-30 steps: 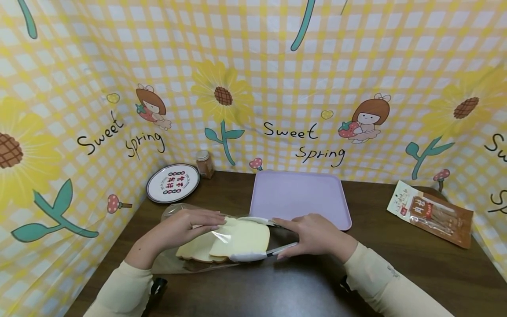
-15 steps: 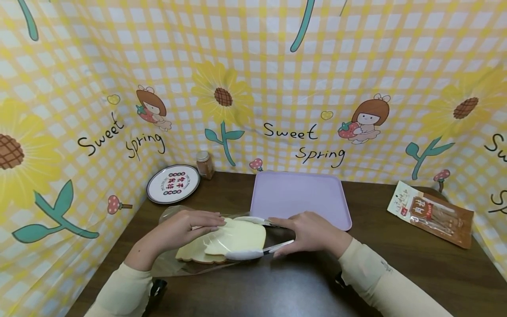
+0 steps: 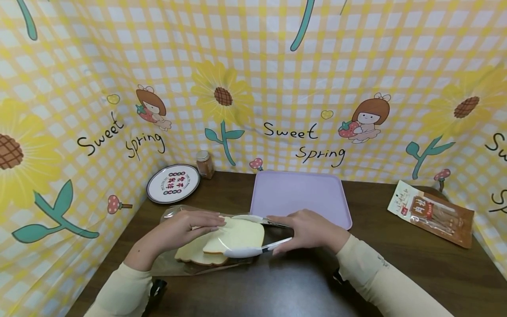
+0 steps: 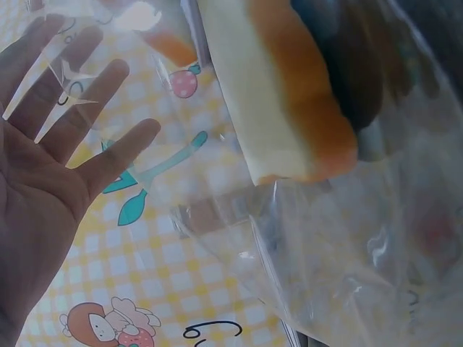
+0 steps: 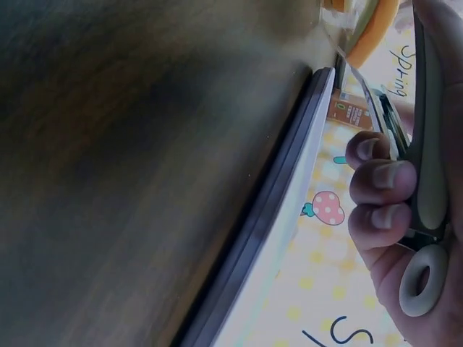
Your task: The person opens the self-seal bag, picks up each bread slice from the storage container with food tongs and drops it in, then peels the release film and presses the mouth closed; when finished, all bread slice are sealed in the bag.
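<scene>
My right hand [image 3: 310, 229] grips a pair of tongs [image 5: 432, 144] with white tips and a ring at the handle end. The tips lie along two edges of a pale bread slice [image 3: 241, 235]. That slice overlaps another bread slice [image 3: 198, 251], whose brown crust shows along its near edge. A clear plastic bag [image 3: 168, 264] surrounds the lower slice and covers at least part of the upper one. Fingers straight, my left hand [image 3: 186, 226] rests over the bag and the slices' far side. The left wrist view shows its palm [image 4: 43, 173] with spread fingers beside the bag film.
A lilac tray [image 3: 299, 193] lies behind my right hand. At the back left are a white plate [image 3: 158, 187] with red print and a small spice jar [image 3: 204, 165]. A brown food packet [image 3: 435, 218] lies at the right. Patterned cloth [image 3: 253, 88] walls the table [image 3: 380, 264].
My right hand and the tongs have shifted a little left, and the upper bread slice has slid left with them, further over the lower one. The left hand has stayed in place.
</scene>
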`<action>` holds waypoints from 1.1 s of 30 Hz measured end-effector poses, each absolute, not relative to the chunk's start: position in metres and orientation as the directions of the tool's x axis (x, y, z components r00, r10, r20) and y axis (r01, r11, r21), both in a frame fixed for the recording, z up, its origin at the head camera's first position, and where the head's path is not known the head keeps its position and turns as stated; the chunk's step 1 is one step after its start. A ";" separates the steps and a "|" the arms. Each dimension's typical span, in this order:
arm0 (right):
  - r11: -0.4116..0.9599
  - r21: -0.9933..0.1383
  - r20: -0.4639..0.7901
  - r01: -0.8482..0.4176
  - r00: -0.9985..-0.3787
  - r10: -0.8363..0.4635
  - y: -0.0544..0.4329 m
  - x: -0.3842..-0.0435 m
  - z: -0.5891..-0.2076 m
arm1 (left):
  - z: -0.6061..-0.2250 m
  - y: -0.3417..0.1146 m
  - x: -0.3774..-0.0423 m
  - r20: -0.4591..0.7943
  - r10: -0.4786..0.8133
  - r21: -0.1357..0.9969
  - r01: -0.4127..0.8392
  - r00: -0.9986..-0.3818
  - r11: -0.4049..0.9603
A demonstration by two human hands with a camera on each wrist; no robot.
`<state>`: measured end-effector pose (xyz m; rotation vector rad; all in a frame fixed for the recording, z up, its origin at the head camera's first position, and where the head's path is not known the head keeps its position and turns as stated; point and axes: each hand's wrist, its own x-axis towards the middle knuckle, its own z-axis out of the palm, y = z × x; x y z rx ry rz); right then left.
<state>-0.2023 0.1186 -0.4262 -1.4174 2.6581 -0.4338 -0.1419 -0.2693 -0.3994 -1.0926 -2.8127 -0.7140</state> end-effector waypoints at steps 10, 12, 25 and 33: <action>0.515 -0.198 0.094 -0.834 -0.539 -0.837 0.112 -0.204 -0.431 | -0.398 -0.268 -0.142 0.189 0.626 0.405 0.641 -0.756 0.652; 0.507 -0.194 0.093 -0.840 -0.530 -0.843 0.113 -0.205 -0.432 | -0.398 -0.268 -0.142 0.187 0.623 0.409 0.637 -0.759 0.653; 0.504 -0.103 0.141 -0.858 -0.514 -0.846 0.111 -0.208 -0.437 | -0.399 -0.269 -0.144 0.193 0.628 0.366 0.649 -0.754 0.667; 0.495 -0.090 0.134 -0.864 -0.503 -0.854 0.102 -0.208 -0.438 | -0.400 -0.269 -0.143 0.187 0.625 0.370 0.644 -0.758 0.669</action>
